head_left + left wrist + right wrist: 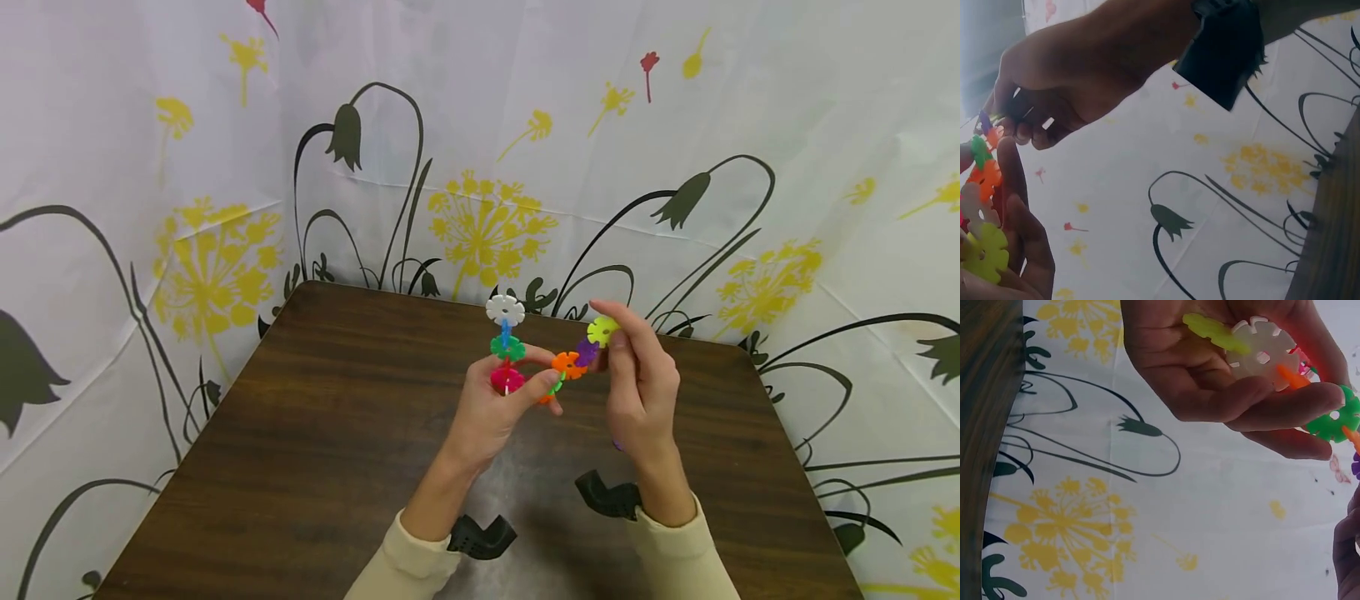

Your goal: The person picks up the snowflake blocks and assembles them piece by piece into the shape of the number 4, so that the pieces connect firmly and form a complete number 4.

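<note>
A chain of notched plastic interlocking discs is held up above the table. My left hand (483, 412) grips its middle, thumb over the links. On the left side rise a white disc (505, 310), a blue one, a green disc (507, 347) and a pink disc (507, 381). To the right run an orange disc (569, 365), a purple disc (587, 352) and a yellow-green disc (602, 332) at the end. My right hand (645, 392) pinches that end disc between thumb and fingers. In the left wrist view, another yellow disc (986, 253) lies by the left palm.
Beneath the hands is a dark wooden table (337, 400). White cloth with printed flowers (487, 233) hangs behind and beside it. A small bit of purple (618, 446) shows at the lower edge of my right hand. Both wrists carry black camera mounts (483, 537).
</note>
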Available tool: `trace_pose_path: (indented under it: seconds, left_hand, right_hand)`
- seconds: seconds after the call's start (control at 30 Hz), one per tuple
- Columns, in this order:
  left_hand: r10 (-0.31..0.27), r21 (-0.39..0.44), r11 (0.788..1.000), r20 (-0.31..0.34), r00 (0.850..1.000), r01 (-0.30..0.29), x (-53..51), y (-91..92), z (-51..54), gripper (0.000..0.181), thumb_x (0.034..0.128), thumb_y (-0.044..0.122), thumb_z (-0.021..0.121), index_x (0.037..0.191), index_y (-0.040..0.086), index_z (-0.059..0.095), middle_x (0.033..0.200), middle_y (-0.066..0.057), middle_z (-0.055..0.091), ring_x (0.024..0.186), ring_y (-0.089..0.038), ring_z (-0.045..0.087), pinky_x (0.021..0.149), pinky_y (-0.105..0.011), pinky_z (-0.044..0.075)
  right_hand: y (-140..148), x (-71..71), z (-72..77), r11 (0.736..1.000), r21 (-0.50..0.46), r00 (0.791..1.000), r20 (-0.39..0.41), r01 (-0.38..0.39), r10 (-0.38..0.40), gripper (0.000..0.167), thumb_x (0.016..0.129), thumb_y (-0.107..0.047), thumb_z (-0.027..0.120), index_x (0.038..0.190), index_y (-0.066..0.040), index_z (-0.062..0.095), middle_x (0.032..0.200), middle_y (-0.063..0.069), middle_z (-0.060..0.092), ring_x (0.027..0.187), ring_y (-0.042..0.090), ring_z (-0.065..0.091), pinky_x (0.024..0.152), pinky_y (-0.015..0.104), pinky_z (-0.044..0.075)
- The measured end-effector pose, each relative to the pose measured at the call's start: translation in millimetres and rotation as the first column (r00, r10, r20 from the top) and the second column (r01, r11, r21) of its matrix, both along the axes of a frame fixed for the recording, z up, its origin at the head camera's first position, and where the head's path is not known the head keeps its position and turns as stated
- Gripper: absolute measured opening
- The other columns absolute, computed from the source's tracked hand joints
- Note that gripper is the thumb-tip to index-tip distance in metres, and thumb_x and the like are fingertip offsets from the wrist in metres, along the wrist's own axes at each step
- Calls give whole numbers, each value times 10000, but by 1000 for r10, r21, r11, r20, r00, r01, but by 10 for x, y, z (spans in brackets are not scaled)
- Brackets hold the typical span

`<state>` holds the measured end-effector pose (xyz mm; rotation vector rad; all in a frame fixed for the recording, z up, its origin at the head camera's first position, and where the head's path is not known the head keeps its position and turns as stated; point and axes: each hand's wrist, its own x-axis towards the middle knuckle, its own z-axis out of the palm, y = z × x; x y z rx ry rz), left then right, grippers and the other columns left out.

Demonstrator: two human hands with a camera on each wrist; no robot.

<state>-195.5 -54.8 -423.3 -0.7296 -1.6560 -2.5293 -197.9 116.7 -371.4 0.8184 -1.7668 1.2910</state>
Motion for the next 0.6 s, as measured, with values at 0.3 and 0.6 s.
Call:
trace_pose_path:
  seconds: [0.3,0.6]
  left_hand:
    - [52,13,999,17,999,-52,35,-8,60,180,1004,132,774,1113,-10,761,1020,-64,767,620,-343,717,774,-369,655]
    - [77,3,997,30,997,-77,62,-63,91,171,998,115,777,1108,-15,763,1075,-92,743,609,-230,712,776,-328,651]
  right_hand:
    - [-35,3,-4,999,38,1000,-30,11,-9,257,1069,81,462,1233,124,655,725,106,511,611,88,429,560,202,395]
    - [-69,27,-70,1000,-21,1000,21,8,-8,238,1072,84,489,1233,126,660,761,94,498,617,83,423,549,193,378]
